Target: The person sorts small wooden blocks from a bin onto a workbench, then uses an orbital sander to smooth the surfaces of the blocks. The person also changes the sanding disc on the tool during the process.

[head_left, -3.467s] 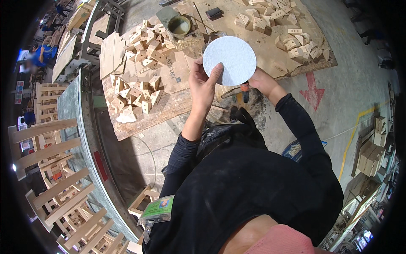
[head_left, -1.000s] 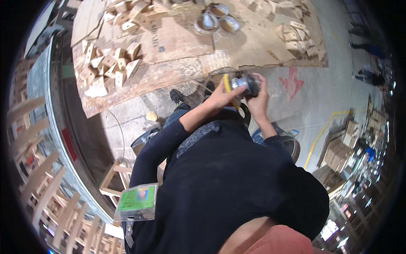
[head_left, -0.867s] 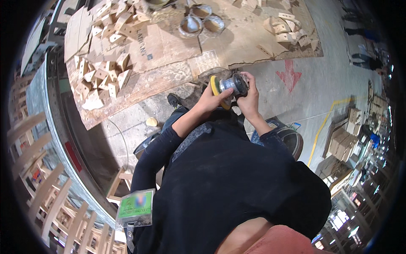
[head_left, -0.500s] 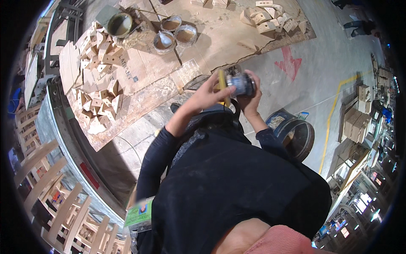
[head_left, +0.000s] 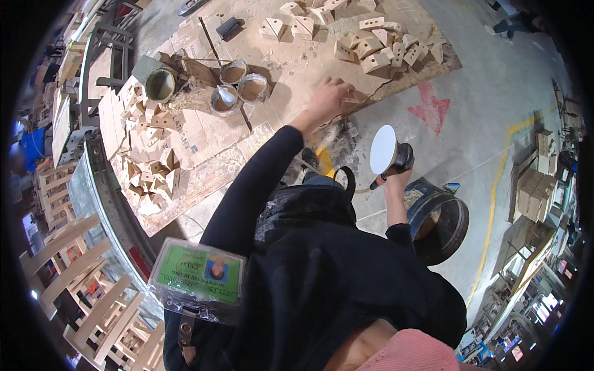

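Observation:
My left hand (head_left: 329, 99) reaches out over the cardboard-covered table (head_left: 291, 93), close to its near edge. Its fingers curl round a small wooden block (head_left: 351, 99), mostly covered by the hand. Off to the right, past the table's edge, my right hand (head_left: 398, 179) grips a dark handheld disc sander (head_left: 403, 157). The sander's round white pad (head_left: 383, 149) is turned up and to the left.
Wooden blocks with drilled holes lie in piles at the far right (head_left: 387, 49) and left (head_left: 151, 173). Left of centre stand tubs of brownish paste (head_left: 253, 88) and a bucket (head_left: 161, 85). A dark barrel (head_left: 442, 226) stands beside my right forearm.
My hands have parted. The left let go of the yellow-edged thing at the sander and reached forward to the block; the right carried the sander rightward and turned its white pad into view.

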Demonstrator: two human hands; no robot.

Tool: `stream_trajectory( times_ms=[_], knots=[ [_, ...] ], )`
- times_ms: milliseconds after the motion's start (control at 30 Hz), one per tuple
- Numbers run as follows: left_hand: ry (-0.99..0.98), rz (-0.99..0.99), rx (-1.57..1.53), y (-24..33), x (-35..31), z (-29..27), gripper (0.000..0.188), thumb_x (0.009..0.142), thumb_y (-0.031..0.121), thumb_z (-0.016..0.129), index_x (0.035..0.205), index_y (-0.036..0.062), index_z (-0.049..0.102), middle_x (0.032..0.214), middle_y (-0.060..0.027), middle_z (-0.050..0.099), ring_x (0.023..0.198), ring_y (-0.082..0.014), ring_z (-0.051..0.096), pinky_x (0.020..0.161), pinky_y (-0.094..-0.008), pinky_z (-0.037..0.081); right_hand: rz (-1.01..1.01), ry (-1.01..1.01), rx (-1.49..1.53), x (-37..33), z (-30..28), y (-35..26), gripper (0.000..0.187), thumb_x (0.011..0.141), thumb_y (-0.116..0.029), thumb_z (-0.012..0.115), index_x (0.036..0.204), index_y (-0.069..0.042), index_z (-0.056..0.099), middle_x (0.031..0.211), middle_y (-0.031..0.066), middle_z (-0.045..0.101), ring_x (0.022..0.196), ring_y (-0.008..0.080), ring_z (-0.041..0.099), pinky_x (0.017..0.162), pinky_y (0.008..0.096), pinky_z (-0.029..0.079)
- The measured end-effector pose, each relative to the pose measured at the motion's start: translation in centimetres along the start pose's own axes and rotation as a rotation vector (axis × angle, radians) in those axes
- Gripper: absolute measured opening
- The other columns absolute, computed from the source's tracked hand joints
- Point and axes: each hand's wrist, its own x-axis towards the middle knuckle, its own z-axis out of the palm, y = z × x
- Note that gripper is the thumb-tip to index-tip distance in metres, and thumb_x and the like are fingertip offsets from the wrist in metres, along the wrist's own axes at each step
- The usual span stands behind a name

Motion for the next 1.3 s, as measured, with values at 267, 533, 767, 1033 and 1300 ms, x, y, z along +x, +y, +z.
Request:
stream_trajectory(
  times_ms=[267, 533, 767, 1033, 1300],
  knots=[
    [0.033, -0.141, -1.987, -0.8, -7.0, -5.9, 0.043, 0.090, -0.009, 0.046, 0.127, 0.0134, 0.045, 0.141, -0.0183, 0.041, 0.119, -0.0243, 0.051, 0.099, -0.0324, 0.043, -0.120, -0.217, -0.029, 2.0, 4.3, -1.2, 0.053, 0.073, 0.010, 0.064, 0.120, -0.007, 0.046, 0.108, 0.0038, 0.054, 0.098, 0.0141, 0.055, 0.086, 0.0286, 0.047],
    [0.209, -0.012, -2.123, -0.5, -11.0, -8.8, 0.043, 0.089, -0.011, 0.046, 0.125, 0.0123, 0.046, 0.143, -0.0212, 0.036, 0.123, -0.0287, 0.049, 0.102, -0.0370, 0.043, -0.518, -0.370, -0.323, 3.3, 9.5, -2.5, 0.060, 0.070, 0.010, 0.065, 0.123, -0.007, 0.044, 0.112, 0.0081, 0.057, 0.104, 0.0194, 0.057, 0.091, 0.0302, 0.045],
    [0.353, -0.201, -1.896, 0.7, -14.0, -10.7, 0.063, 0.081, -0.018, 0.052, 0.137, 0.0065, 0.038, 0.132, -0.0145, 0.047, 0.122, -0.0236, 0.049, 0.102, -0.0365, 0.045, -0.512, -0.367, -0.451, 2.3, 12.5, -5.6, 0.062, 0.068, 0.009, 0.066, 0.123, -0.008, 0.045, 0.114, 0.0132, 0.060, 0.107, 0.0221, 0.058, 0.093, 0.0317, 0.043],
    [0.539, -0.736, -1.447, 1.1, -15.8, -5.7, 0.043, 0.088, 0.032, 0.066, 0.117, 0.0009, 0.059, 0.113, -0.0096, 0.063, 0.106, -0.0191, 0.060, 0.086, -0.0346, 0.052, 0.021, -0.780, 0.336, 1.3, 15.5, -2.7, 0.026, 0.096, -0.008, 0.044, 0.123, -0.007, 0.046, 0.110, 0.0061, 0.057, 0.099, 0.0168, 0.058, 0.086, 0.0349, 0.050],
    [0.204, -0.454, -2.416, 0.8, -18.8, -4.5, 0.063, 0.087, 0.061, 0.050, 0.134, 0.0200, 0.042, 0.135, -0.0039, 0.044, 0.124, -0.0316, 0.041, 0.101, -0.0562, 0.032, -0.287, -0.862, -0.016, -2.2, 18.5, -3.7, 0.041, 0.077, 0.011, 0.056, 0.113, -0.006, 0.045, 0.102, 0.0019, 0.054, 0.093, 0.0128, 0.055, 0.085, 0.0271, 0.045]
  ],
)
